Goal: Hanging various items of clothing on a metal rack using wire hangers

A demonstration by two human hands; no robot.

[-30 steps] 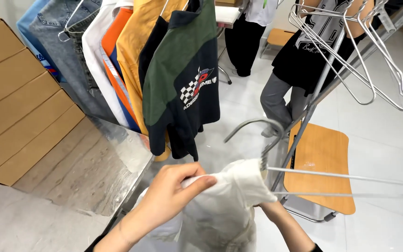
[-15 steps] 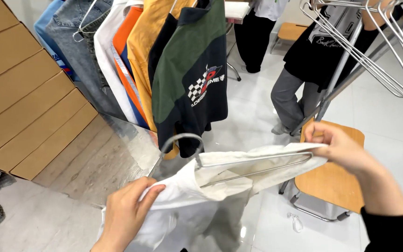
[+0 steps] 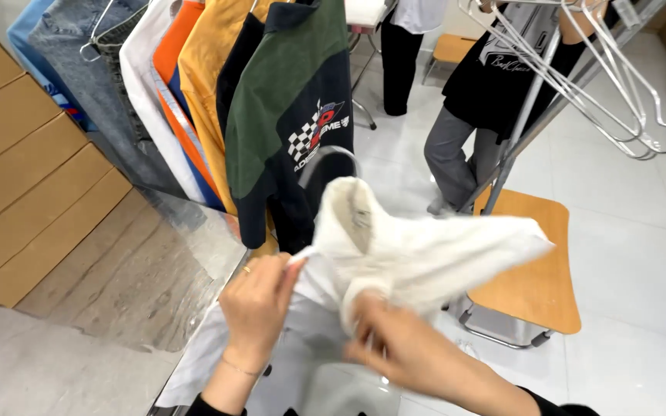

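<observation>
Garment (image 3: 418,254) (cream white, bunched) held up above fingers of both hands. Left hand (image 3: 260,308) pinched on its edge; right hand (image 3: 402,350) clenched on fabric underneath. Hanging jacket (image 3: 294,131) just beyond fingertips.

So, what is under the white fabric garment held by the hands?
Under the white fabric garment lies a pale sheet-covered surface; the right hand covers part of it.

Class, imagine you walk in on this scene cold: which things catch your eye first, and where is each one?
Dead centre, a cream-white garment is held up by the left hand and the right hand, both in a closed grip on the cloth. Behind it at upper left hangs a row of clothes, with a green and navy jacket in front. Empty wire hangers dangle at upper right.
</observation>
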